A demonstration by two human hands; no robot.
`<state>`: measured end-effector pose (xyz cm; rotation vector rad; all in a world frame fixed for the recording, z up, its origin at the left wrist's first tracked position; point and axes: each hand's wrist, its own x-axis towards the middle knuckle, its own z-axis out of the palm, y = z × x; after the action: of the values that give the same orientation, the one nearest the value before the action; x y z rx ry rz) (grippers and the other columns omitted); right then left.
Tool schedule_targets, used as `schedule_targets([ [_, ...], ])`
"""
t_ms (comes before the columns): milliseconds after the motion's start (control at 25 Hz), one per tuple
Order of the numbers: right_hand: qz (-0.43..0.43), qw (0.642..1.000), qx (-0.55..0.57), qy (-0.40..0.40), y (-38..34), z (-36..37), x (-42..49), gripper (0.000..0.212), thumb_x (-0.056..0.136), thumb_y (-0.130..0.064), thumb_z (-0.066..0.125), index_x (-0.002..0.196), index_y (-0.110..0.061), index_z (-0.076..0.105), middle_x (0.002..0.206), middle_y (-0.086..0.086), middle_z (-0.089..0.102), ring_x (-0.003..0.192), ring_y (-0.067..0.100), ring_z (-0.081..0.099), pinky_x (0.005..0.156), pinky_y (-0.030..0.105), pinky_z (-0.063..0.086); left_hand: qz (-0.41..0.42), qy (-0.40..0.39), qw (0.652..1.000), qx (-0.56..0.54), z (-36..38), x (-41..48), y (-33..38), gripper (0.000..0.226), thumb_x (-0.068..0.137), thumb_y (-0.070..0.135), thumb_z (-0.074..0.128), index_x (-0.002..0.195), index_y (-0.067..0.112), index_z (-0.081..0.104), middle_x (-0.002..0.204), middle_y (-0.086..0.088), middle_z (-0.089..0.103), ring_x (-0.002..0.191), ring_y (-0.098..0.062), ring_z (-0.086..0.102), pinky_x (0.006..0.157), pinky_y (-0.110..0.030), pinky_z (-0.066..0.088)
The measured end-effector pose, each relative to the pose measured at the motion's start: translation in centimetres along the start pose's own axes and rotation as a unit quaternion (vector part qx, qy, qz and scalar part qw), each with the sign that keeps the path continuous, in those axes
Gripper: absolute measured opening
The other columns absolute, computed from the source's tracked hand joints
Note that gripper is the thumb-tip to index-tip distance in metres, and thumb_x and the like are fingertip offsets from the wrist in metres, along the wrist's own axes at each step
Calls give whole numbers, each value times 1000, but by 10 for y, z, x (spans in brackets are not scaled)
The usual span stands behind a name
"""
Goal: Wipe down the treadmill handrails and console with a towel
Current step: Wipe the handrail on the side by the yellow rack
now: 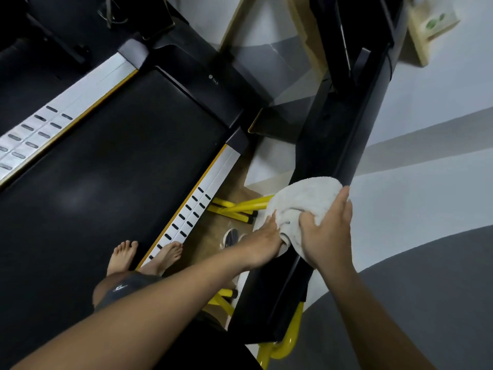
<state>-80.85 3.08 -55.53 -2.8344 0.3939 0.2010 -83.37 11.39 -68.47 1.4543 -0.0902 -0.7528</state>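
White towel is lying bunched over the black right handrail. Right hand is gripping it, thumb curled into the folds. Left hand is reaching in beside it; fingertips are hidden in the cloth, so its grip is undeterminable. Bare feet are standing at the belt edge.

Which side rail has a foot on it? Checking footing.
The right rail, beside the towel: a foot's toes rest on it. The left rail is bare.
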Motion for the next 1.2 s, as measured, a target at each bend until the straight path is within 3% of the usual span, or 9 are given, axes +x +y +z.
schedule_targets([
  [80, 3, 1000, -24, -10, -5, -4, 22, 88, 91, -28, 55, 154, -21, -7, 162, 8, 0, 143, 32, 24, 110, 37, 30, -34, 36, 995, -83, -8, 19, 22, 67, 102, 49, 18, 158, 14, 8, 165, -3, 11, 151, -19, 12, 122, -33, 13],
  [200, -8, 998, -64, -4, -18, -16, 74, 91, 88, -29, 56, 154, -21, -7, 162, 10, -2, 145, 33, 20, 113, 39, 27, -8, 18, 987, -160, -30, 56, 52, 55, 106, 42, 22, 154, 16, 19, 156, -2, 31, 135, -10, 33, 111, -21, 30],
  [320, -1, 996, -81, 25, -33, -22, 117, 92, 87, -28, 56, 154, -22, -5, 163, 9, -1, 148, 31, 14, 115, 37, 24, 31, -14, 982, -186, -42, 92, 52, 56, 100, 44, 22, 149, 17, 26, 145, -3, 45, 130, -15, 42, 115, -33, 30],
  [400, -10, 997, -60, 44, -31, -20, 121, 90, 87, -28, 55, 155, -21, -4, 163, 7, 1, 148, 29, 15, 115, 36, 23, -7, -5, 987, -158, -36, 124, 37, 78, 83, 60, 21, 153, 26, 17, 152, -5, 40, 139, -24, 38, 118, -43, 27],
  [520, -15, 999, -24, 37, -12, -8, 81, 89, 86, -34, 49, 155, -19, -6, 163, 5, -3, 148, 28, 15, 115, 36, 22, -28, 49, 991, -124, -19, 113, 25, 75, 81, 73, 19, 150, 47, 16, 158, -2, 32, 144, -26, 31, 119, -49, 24],
  [680, -36, 999, 6, 30, -1, 4, 33, 82, 87, -40, 39, 154, -21, -4, 163, 4, -5, 149, 23, 8, 116, 36, 20, 50, 36, 998, 11, -20, 63, 39, 78, 93, 55, 16, 158, 13, 5, 166, -9, 1, 152, -25, -1, 123, -39, 5],
  [840, -39, 999, 8, 26, -5, -11, 60, 68, 99, -38, 40, 155, -19, 5, 162, 7, 12, 146, 27, 22, 117, 35, 23, 77, 43, 991, 105, -36, 110, 65, 73, 95, 61, 11, 157, 29, -10, 164, 0, -18, 150, -22, -20, 122, -50, -3],
  [1080, 24, 999, -46, 16, -33, -35, 164, 76, 99, -32, 43, 154, -11, -4, 161, 13, 8, 143, 32, 26, 112, 36, 25, -15, 53, 994, 99, -77, 180, 134, 63, 103, 47, 16, 156, 26, -12, 162, -6, -24, 151, -30, -12, 122, -51, 10],
  [1200, 56, 992, -115, -3, -53, -40, 205, 90, 96, -39, 50, 152, -9, -14, 160, 20, -3, 141, 41, 26, 113, 43, 26, -35, 58, 996, 63, -100, 192, 158, 64, 104, 42, 24, 157, 12, 5, 165, -12, 2, 150, -29, 12, 116, -38, 23],
])
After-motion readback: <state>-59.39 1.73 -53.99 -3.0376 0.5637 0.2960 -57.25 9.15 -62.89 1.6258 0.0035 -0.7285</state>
